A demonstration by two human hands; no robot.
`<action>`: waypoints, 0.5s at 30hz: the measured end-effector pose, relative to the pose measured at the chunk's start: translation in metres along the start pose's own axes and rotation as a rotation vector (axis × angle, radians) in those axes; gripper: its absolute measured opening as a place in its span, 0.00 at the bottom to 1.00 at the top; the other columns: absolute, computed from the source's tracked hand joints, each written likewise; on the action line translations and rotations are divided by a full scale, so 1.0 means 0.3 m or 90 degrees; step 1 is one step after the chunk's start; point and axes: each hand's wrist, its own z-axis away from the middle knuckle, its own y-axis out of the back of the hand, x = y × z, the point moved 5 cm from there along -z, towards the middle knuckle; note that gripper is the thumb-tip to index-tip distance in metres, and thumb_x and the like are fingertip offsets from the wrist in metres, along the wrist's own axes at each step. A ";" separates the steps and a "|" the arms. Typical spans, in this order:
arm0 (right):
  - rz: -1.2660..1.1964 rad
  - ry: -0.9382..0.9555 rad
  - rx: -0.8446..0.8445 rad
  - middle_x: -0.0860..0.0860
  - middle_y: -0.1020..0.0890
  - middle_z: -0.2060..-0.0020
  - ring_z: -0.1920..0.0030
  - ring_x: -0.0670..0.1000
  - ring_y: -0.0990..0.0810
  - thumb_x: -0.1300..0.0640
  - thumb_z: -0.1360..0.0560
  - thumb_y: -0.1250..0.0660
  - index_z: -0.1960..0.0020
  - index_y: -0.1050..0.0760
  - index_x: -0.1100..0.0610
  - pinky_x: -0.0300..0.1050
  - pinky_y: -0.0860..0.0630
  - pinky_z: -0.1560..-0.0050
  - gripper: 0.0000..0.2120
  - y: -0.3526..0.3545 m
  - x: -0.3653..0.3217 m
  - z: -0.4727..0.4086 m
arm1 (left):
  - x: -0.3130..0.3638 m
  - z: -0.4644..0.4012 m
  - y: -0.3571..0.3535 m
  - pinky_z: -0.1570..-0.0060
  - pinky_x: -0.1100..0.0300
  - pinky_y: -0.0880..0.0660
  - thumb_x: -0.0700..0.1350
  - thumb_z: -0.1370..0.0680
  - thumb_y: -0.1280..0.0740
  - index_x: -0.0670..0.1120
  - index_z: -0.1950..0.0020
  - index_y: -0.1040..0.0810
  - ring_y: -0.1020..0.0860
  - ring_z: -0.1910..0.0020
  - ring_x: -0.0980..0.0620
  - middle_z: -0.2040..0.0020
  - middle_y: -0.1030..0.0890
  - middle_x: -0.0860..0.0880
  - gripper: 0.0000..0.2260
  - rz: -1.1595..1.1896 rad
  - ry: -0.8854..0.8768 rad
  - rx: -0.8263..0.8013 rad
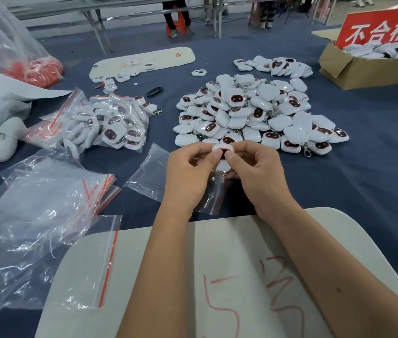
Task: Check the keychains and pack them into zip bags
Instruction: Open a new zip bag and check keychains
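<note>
From my remote station I watched both hands meet over the blue-covered table (364,167): the left hand (188,172) and the right hand (254,167) each pinched the same white keychain (222,152) between thumb and fingers, thumbs pressed on its top face, holding it up just in front of the big loose pile of keychains (249,111). Its metal chain hung below between the palms. Directly under the hands lay one clear zip bag (211,198) with a red seal strip, partly hidden by the wrists.

To the left sat a heap of already bagged keychains (112,123) — nearer me, a stack of empty zip bags (46,203) spread across the cloth, one of them overlapping the pale board (217,264) marked in red at the table's near edge. A smaller cluster of keychains (276,65) lay beyond the main pile. At far right stood a cardboard box (354,69) holding more white pieces behind a red sign (383,28) with white characters. A large clear sack (10,40) of red items filled the far left corner.
</note>
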 end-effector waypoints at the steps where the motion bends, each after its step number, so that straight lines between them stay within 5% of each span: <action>1: 0.006 0.003 0.004 0.55 0.14 0.57 0.62 0.47 0.19 0.61 0.20 0.29 0.49 0.16 0.55 0.38 0.19 0.61 0.04 0.001 -0.002 -0.001 | 0.005 -0.001 0.001 0.56 0.65 0.21 0.43 0.20 0.27 0.49 0.48 0.13 0.18 0.57 0.59 0.56 0.13 0.53 0.04 -0.013 -0.017 0.001; 8: 0.041 0.022 0.001 0.50 0.15 0.61 0.62 0.42 0.20 0.59 0.20 0.29 0.50 0.16 0.54 0.38 0.20 0.59 0.03 0.010 -0.003 -0.005 | 0.022 0.000 0.002 0.58 0.61 0.23 0.41 0.21 0.26 0.46 0.46 0.12 0.23 0.63 0.59 0.63 0.16 0.55 0.05 -0.021 -0.049 -0.002; 11: -0.028 0.023 -0.049 0.45 0.16 0.63 0.61 0.42 0.19 0.63 0.19 0.30 0.48 0.18 0.55 0.37 0.19 0.58 0.04 -0.007 -0.009 -0.003 | 0.029 0.001 0.006 0.55 0.53 0.19 0.41 0.22 0.26 0.46 0.47 0.12 0.20 0.61 0.53 0.58 0.13 0.47 0.05 0.009 -0.044 0.033; 15: -0.018 0.037 -0.055 0.46 0.14 0.62 0.64 0.43 0.17 0.68 0.22 0.28 0.45 0.18 0.58 0.34 0.21 0.60 0.08 -0.014 -0.011 0.002 | 0.032 0.004 0.005 0.55 0.54 0.16 0.41 0.21 0.26 0.45 0.48 0.13 0.16 0.57 0.44 0.58 0.13 0.49 0.04 0.013 -0.044 0.060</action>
